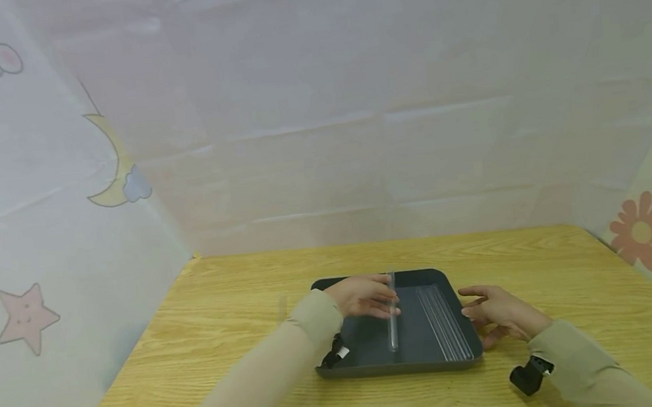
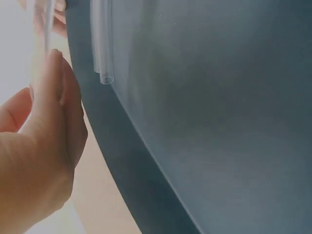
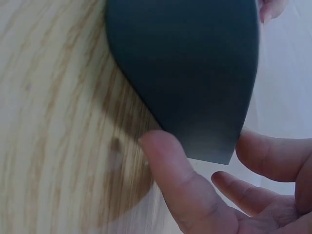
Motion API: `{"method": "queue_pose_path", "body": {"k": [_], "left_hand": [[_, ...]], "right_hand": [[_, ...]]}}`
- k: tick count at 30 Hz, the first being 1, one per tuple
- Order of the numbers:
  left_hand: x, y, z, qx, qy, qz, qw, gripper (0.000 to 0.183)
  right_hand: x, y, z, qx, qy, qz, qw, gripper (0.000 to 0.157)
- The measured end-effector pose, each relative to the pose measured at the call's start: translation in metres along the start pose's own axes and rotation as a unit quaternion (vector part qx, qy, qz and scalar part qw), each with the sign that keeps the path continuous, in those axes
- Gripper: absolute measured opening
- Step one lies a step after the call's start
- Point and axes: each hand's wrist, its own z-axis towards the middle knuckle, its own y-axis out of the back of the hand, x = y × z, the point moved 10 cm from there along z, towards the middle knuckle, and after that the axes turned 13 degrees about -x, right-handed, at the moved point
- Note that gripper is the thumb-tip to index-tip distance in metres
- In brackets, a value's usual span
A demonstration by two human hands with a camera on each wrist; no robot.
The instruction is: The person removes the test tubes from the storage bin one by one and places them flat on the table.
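Clear tube [image 1: 394, 336], hands [image 1: 367, 296] [image 1: 504, 314] apart, left holding it, right touching tray [image 1: 412, 333]

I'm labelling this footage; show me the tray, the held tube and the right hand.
Tray [image 1: 369, 343], head view: bare floor.
Held tube [image 1: 394, 330], head view: lower half.
Right hand [image 1: 503, 312], head view: its middle.

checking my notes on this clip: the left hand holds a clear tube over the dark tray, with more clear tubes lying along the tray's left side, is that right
The side is wrong: the other clear tubes lie along the right side of the dark tray, as the head view shows. The left hand does hold a clear tube over it.
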Motion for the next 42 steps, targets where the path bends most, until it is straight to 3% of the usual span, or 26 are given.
{"method": "queue_pose_path", "body": {"k": [8, 23, 42], "left_hand": [[-0.004, 0.007, -0.01, 0.014, -0.008, -0.013, 0.9998, 0.063], [-0.005, 0.026, -0.028, 0.009, -0.019, -0.031, 0.9993, 0.063], [-0.001, 0.044, -0.04, -0.003, -0.028, -0.044, 0.9987, 0.063]], "right_hand": [[0.0, 0.0, 0.001, 0.003, 0.001, 0.007, 1.0, 0.061], [0.001, 0.0, 0.001, 0.003, 0.0, 0.004, 1.0, 0.062], [0.003, 0.002, 0.001, 0.005, 0.001, 0.013, 1.0, 0.061]]}}
